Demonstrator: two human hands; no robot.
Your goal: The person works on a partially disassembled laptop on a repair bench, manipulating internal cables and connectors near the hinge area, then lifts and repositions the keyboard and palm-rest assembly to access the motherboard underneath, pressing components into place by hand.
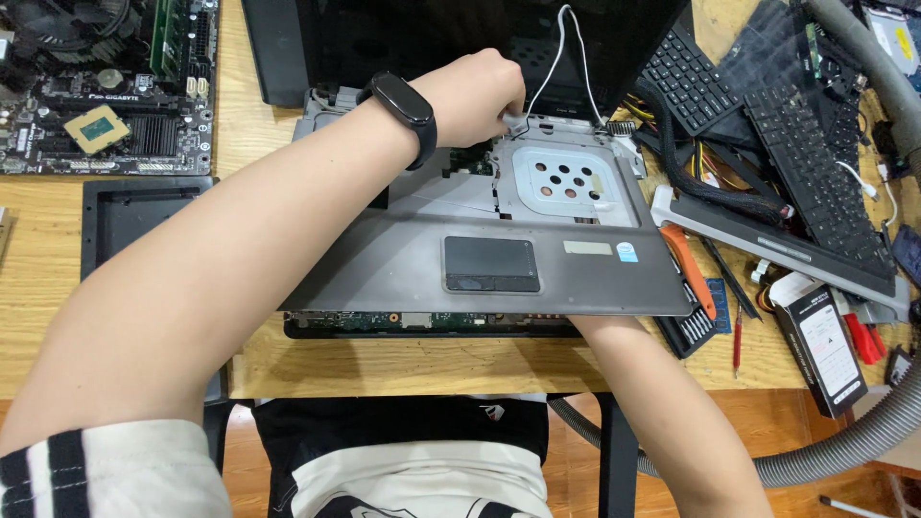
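Two white wires (566,48) are gathered near the fingertips of the left hand (475,96), whose fingers are pinched on a small connector at the upper middle of the frame — apparently to steady or free it. The right hand is hidden beneath the grey palm-rest cover (480,273), seemingly propping it up; its grip cannot be told. The cover is tilted above the laptop base (422,324). At lower right, a screwdriver bit case (693,326) is seen — bits racked inside.
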